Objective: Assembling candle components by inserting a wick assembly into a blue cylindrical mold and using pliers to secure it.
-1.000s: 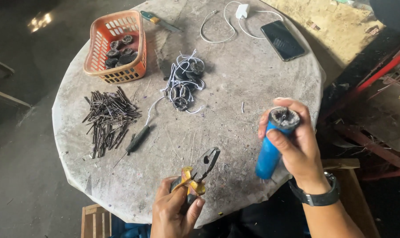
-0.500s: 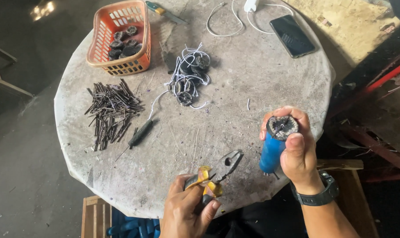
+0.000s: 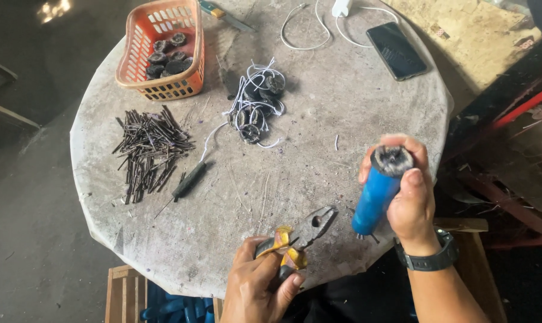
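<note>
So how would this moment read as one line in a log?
left hand: grips pliers | right hand: holds blue cylinder upright | table: nails, basket, wired parts, phone

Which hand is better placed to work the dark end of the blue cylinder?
Left hand: it holds pliers pointing toward the blue cylinder, while the right hand grips it.

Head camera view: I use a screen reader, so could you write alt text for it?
Over a round stone table, the right hand grips a blue cylinder and the left hand holds yellow-handled pliers. Farther off lie dark nails, white-wired parts, an orange basket and a phone.
</note>
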